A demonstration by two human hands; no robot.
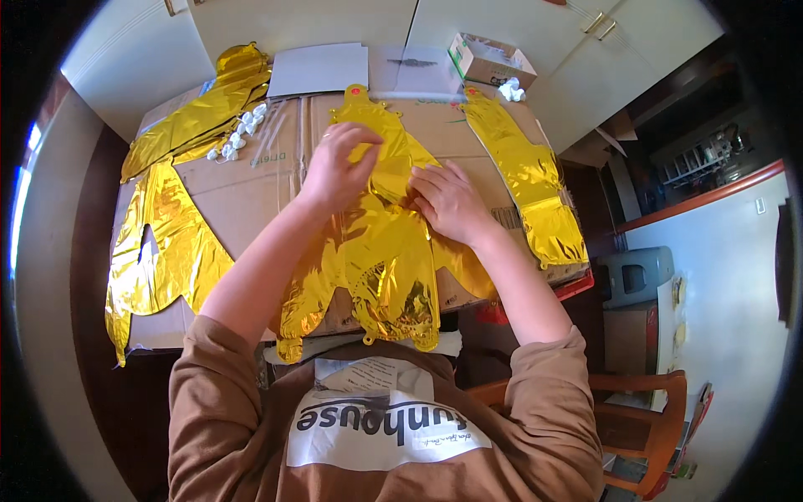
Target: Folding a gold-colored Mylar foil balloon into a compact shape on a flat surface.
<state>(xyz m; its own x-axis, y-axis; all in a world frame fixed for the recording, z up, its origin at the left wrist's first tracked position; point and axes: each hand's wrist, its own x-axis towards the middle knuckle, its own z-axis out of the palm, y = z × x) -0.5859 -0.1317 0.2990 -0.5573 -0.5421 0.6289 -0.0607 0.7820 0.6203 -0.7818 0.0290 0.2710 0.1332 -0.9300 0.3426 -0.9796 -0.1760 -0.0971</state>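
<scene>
A flat gold foil balloon (386, 243) lies in front of me, its lower end reaching the near table edge. My left hand (339, 166) is over its upper part, fingers curved and thumb apart, with gold foil visible through the gap. On the balloon's right side, at a gathered fold, my right hand (452, 201) has its fingers pressed on the foil. The tip of its thumb is partly hidden, and it seems to pinch the foil there. A round tab with a red dot (355, 92) tops the balloon.
Cardboard (268, 197) covers the table. Other flat gold foil balloons lie at left (167, 243), far left (196, 117) and right (527, 176). White crumpled bits (242, 134), a white sheet (318, 69) and an open box (492, 60) are at the back. A wooden chair (640, 427) stands right.
</scene>
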